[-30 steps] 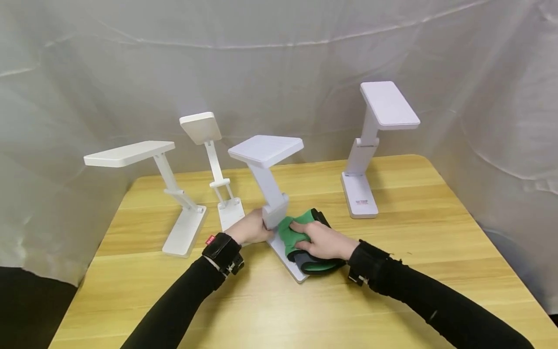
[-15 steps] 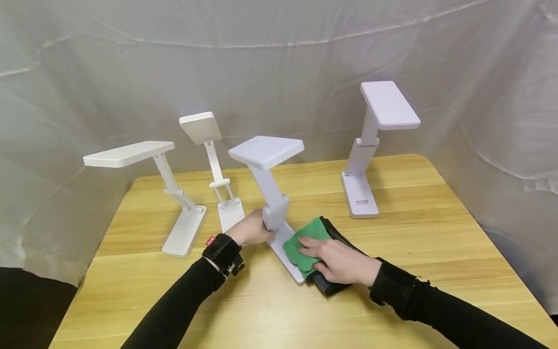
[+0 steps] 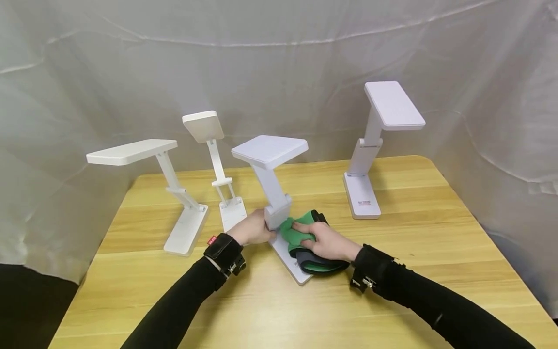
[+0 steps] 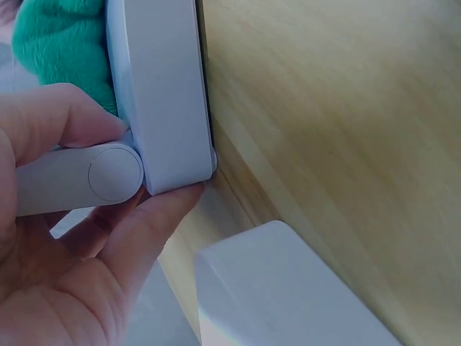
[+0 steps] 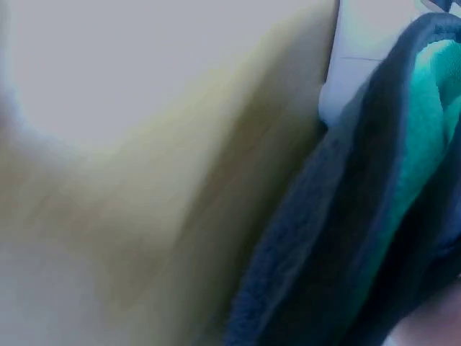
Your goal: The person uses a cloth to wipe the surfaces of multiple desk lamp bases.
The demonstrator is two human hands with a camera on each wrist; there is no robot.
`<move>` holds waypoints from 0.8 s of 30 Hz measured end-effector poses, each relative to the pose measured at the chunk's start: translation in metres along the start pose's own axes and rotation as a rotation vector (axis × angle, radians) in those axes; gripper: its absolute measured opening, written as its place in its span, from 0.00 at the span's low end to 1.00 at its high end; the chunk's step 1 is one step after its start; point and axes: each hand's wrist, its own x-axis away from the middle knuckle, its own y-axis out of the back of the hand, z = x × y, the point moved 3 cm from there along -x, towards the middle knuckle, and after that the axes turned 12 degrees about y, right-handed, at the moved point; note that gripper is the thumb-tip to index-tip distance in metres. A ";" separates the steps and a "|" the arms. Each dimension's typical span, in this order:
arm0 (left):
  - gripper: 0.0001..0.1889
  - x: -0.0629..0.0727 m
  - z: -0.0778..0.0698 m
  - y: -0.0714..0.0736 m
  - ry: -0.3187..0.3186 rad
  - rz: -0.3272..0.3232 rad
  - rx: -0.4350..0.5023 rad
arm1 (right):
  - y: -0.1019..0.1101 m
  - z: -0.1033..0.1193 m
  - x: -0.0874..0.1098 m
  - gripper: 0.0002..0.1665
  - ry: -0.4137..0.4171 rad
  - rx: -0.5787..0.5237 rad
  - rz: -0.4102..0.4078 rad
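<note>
A white folding desk lamp (image 3: 272, 186) stands at the middle of the table in the head view, its head raised on a tilted arm. My left hand (image 3: 252, 229) grips it low at the hinge; in the left wrist view, thumb and fingers pinch around the joint and the back end of the lamp base (image 4: 169, 94). My right hand (image 3: 329, 241) holds a folded green and dark grey cloth (image 3: 320, 264) against the top of the base, just below the hinge. The right wrist view shows the cloth's dark edge (image 5: 324, 223) draped over the base's front corner (image 5: 356, 61).
Two more white desk lamps stand to the left, one with a wide head (image 3: 132, 151) and one farther back (image 3: 215, 160). Another lamp (image 3: 363, 194) stands at the back right. A pale grey curtain (image 3: 279, 82) hangs behind the wooden table (image 3: 270, 315).
My right hand slid the cloth down the base toward its front end, then back up near the hinge. The left hand has kept its grip on the lamp.
</note>
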 end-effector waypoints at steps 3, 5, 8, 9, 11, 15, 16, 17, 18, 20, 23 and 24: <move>0.31 0.000 0.000 0.000 0.003 0.004 0.001 | -0.003 0.006 0.008 0.29 0.047 0.134 0.014; 0.31 0.000 0.000 -0.001 0.012 0.007 0.006 | -0.006 0.014 0.016 0.28 0.087 0.222 0.035; 0.31 0.000 0.000 0.000 0.038 0.010 0.023 | -0.010 0.025 0.029 0.29 0.154 0.300 0.073; 0.31 0.000 0.000 0.001 0.045 0.010 0.029 | -0.011 0.028 0.034 0.29 0.169 0.314 0.085; 0.31 0.001 0.000 0.002 0.045 0.004 0.033 | -0.012 0.033 0.043 0.31 0.186 0.319 0.108; 0.27 0.001 -0.002 0.003 0.021 -0.031 0.023 | -0.011 0.040 0.057 0.34 0.219 0.350 0.125; 0.25 0.000 -0.002 0.004 0.015 -0.046 0.017 | -0.011 0.041 0.060 0.34 0.225 0.358 0.127; 0.24 0.000 -0.002 0.004 0.011 -0.063 0.008 | -0.009 0.042 0.062 0.34 0.227 0.357 0.126; 0.23 -0.001 -0.002 0.004 0.009 -0.082 -0.001 | -0.008 0.043 0.064 0.33 0.224 0.349 0.124; 0.22 -0.005 -0.004 0.004 0.016 -0.130 -0.020 | -0.004 0.044 0.068 0.32 0.208 0.301 0.095; 0.21 -0.011 -0.008 0.004 0.026 -0.238 -0.083 | 0.001 0.041 0.074 0.30 0.170 0.177 -0.018; 0.22 -0.012 -0.010 0.004 0.031 -0.275 -0.103 | 0.003 0.038 0.077 0.29 0.156 0.119 -0.078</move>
